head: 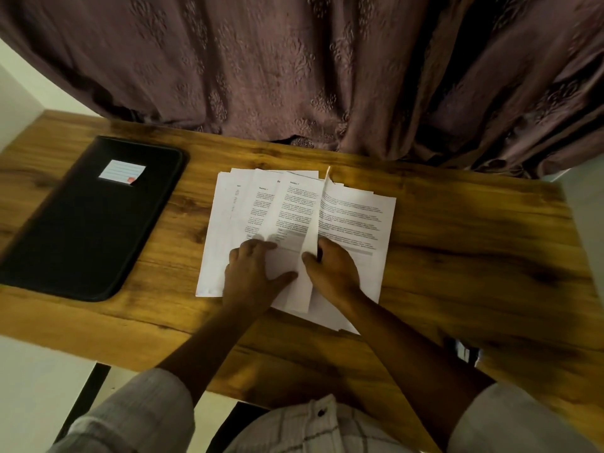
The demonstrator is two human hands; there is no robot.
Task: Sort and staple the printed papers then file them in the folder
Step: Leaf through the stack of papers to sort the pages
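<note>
Several printed papers (353, 217) lie fanned out in the middle of the wooden table (474, 256). My left hand (251, 273) rests flat on the left sheets with its fingers spread. My right hand (330, 273) pinches the lower edge of one sheet (315, 220), which stands lifted on edge between the two halves of the pile. A black zipped folder (88, 230) with a small white label (121, 171) lies shut on the table's left side, apart from the papers. No stapler is visible.
A dark brownish-purple curtain (294, 67) hangs along the table's far edge. A pale wall shows at left and right. The near table edge runs just in front of my checked shirt (313, 429).
</note>
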